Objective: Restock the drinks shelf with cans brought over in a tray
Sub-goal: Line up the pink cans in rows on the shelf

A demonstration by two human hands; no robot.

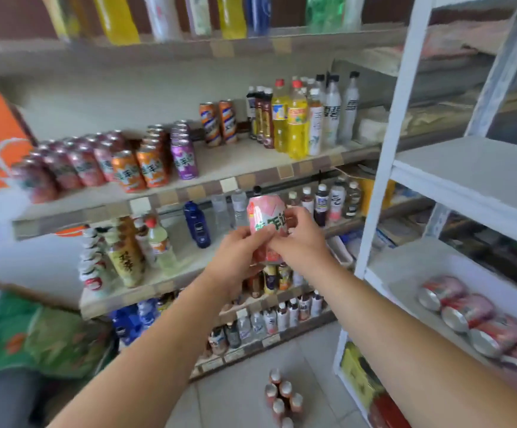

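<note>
Pink can (264, 222) upright, gripped btwn left hand (238, 254), right hand (301, 242) fingers.

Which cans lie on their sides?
The red cans in the white tray at right; the shelf cans and the held pink can stand upright.

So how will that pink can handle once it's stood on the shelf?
Pink can, in left hand and right hand, looks rigid metal, so it probably won't deform. Round and smooth: likely rolls if laid down. Stood upright like the shelf cans, probably stable.
</note>
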